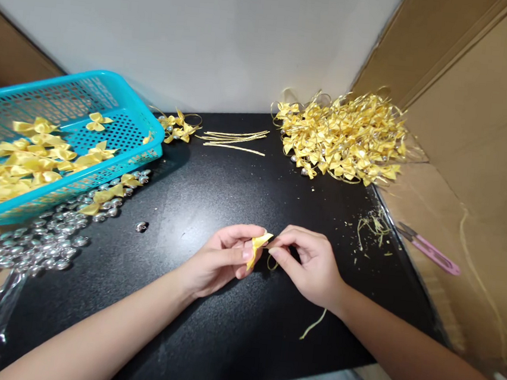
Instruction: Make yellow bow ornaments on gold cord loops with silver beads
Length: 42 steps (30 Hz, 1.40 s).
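Near the middle of the black table, my left hand [224,256] pinches a small yellow ribbon bow [257,248] between thumb and fingers. Just to its right, my right hand [304,260] is closed on a thin yellow cord [313,326]. A small loop of the cord shows under the right fingertips, and its loose end hangs below the right wrist. The fingertips of both hands are close together at the bow. Where the cord meets the bow is too small to make out.
A blue basket [147,154] of yellow bows stands left, beside silver beads [35,246]. One bead [141,227] lies apart. Cut cords [236,137] lie at the back, a pile of finished bows [343,139] back right, pink snips [433,253] right.
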Available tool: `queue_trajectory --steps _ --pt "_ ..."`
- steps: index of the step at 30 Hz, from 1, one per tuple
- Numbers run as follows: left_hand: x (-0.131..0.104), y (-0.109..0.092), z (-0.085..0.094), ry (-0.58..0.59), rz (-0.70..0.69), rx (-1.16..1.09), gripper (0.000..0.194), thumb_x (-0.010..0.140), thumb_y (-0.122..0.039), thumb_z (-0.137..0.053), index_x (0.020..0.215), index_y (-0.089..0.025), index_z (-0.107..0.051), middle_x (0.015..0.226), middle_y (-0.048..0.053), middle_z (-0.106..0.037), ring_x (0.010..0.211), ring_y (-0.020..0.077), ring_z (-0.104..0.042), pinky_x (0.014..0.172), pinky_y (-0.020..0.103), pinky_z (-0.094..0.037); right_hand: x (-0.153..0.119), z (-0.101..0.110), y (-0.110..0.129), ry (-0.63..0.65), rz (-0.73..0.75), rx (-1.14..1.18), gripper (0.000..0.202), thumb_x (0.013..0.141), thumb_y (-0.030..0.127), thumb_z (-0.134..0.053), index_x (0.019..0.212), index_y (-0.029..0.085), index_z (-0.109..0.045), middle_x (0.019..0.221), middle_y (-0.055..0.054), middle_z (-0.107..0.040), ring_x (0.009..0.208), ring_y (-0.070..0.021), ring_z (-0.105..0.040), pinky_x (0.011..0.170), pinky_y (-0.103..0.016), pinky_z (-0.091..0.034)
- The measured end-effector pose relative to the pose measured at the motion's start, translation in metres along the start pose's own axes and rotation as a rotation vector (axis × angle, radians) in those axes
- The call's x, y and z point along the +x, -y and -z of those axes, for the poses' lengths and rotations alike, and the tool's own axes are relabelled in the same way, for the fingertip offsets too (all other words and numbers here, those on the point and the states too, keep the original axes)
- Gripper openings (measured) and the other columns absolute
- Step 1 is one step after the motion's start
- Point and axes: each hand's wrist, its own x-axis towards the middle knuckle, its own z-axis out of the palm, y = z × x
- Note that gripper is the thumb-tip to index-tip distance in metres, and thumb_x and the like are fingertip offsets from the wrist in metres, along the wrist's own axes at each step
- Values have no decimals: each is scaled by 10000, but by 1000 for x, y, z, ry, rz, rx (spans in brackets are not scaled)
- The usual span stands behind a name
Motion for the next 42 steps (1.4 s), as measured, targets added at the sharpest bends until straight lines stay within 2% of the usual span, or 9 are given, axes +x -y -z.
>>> queue_trajectory --steps 6,19,42 --pt "0 -1 -1 0 5 6 247 667 -182 -840 895 -267 -798 645 -13 -633 486 29 -508 421 94 -382 -1 1 -1 11 19 -22 115 871 135 -611 775 186 -651 670 -9 -635 622 -125 -589 600 -265 -470" --pt "1 -1 -4 -4 34 -2 227 653 -168 -849 862 -244 -801 696 -7 -667 451 15 -505 400 101 -383 1 0 4 -15 157 -60 123 850 80 -611 791 177 -656 661 -1 -612 589 -104 -546 570 -240 -463" --pt "0 0 -1 -10 22 6 233 666 -167 -834 884 -240 -791 708 -4 -663 460 16 -491 404 104 -373 3 6 6 -12 233 -197 127 846 79 -590 794 172 -660 648 -15 -617 583 -116 -546 557 -247 -465"
